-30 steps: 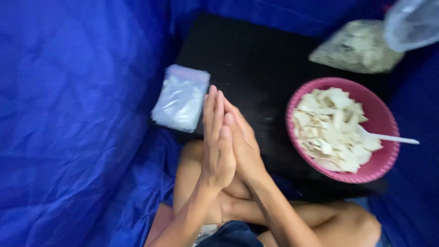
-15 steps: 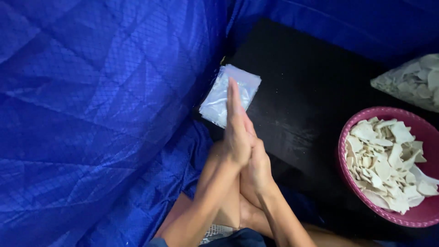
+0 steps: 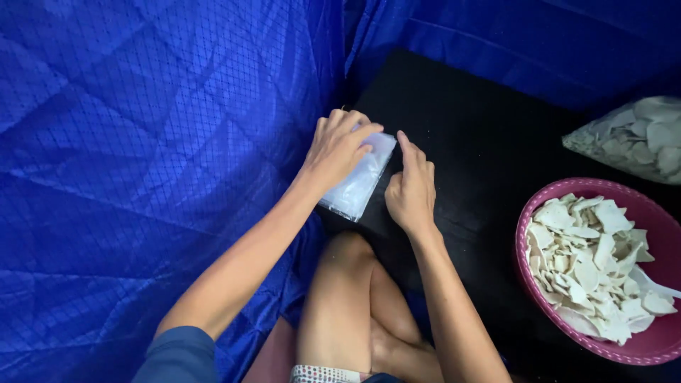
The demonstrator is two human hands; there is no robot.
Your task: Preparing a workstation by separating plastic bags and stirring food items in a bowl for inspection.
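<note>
Head view, looking down: left hand is lying flat on a stack of clear plastic bags, fingers curling over the stack's far edge and pressing on it, not closing around it. The stack is sitting at the near left corner of the black worktop, right against the blue tarp.

Right hand is resting just beside the stack's right edge, fingers loosely curled, index finger pointing up along the edge and holding nothing. Cannot tell whether it is touching the plastic.

Pink plastic basket is sitting on the worktop at right, well apart from both hands, holding a heap of pale flat cracker pieces. A white utensil handle is sticking out of the heap at the right edge.

1 clear bag of the same pale chips is lying at far right on the worktop, above the basket.

The person's bare knee is showing below the stack, between the 2 forearms.
</note>
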